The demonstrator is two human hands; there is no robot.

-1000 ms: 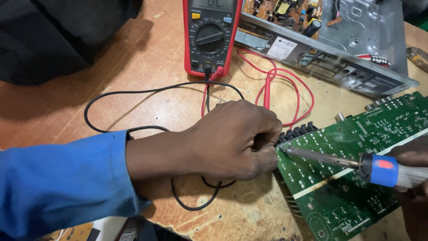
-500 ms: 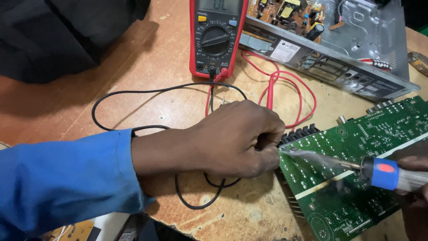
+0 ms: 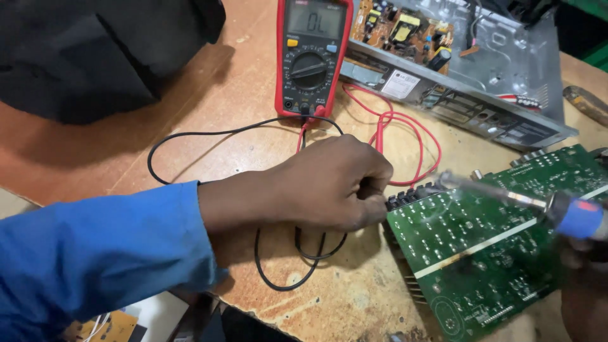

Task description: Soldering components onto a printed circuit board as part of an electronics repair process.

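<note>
Soldering on the green circuit board (image 3: 500, 247) looks to me like the step in hand, with the iron's tip down among the joints near the board's far-left corner. From my head view, my left hand (image 3: 329, 183) comes in from the left, blue sleeve (image 3: 95, 259) behind it, fingers curled shut and pressed against the board's left edge by the row of black connectors (image 3: 408, 196); I judge it is steadying the board or pinching something thin there, but what sits between the fingertips is hidden. My right hand (image 3: 586, 278) is mostly cut off at the right edge; its fingers wrap the blue-collared handle of the soldering iron (image 3: 506, 196), whose metal shaft runs leftward and is blurred, with a faint haze about it. The board lies solder side up on the worn wooden table (image 3: 209, 101), at the near right. Farther off stands a red multimeter (image 3: 313, 57), its black lead (image 3: 209, 136) looping left and passing under my left hand, its red lead (image 3: 405, 136) coiling beside the board. An opened metal chassis (image 3: 468, 69) with another board inside sits at the far right, dark cloth (image 3: 95, 50) at the far left. As I read it, the next move calls for a steady tip on a single joint, without bridging neighbouring pads, and left fingers kept clear of the hot shaft.
</note>
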